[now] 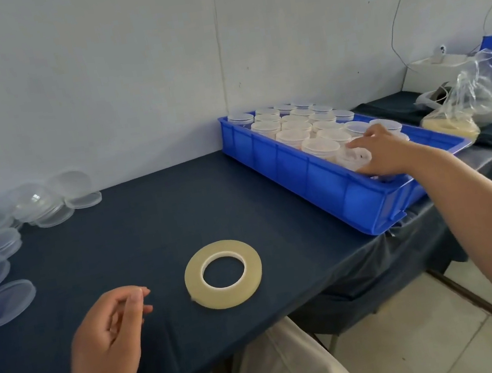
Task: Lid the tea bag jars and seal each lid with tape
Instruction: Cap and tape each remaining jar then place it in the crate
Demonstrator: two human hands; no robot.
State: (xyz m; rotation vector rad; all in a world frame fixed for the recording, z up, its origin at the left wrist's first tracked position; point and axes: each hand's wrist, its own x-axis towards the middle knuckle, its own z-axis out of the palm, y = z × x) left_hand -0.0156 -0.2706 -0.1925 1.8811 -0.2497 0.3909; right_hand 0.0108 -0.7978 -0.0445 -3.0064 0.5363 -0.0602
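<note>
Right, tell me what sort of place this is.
Probably a small hand-packing workshop: a blue crate packed with lidded jars, loose clear lids piled on the left, a tape roll.

The tape roll (192,280), a pale yellowish ring with a white core, is lying flat on the dark cloth (153,221), well apart from everything else. The jars (293,136), squat and translucent, are standing upright in tight rows inside the blue tray (300,170), with clear lids sitting on them. At the tray's near end the right hand (385,153) is gripping the end jar (352,158), whose top is hidden. Loose lids (4,303), clear and round, are lying scattered and stacked at the cloth's far left.
</note>
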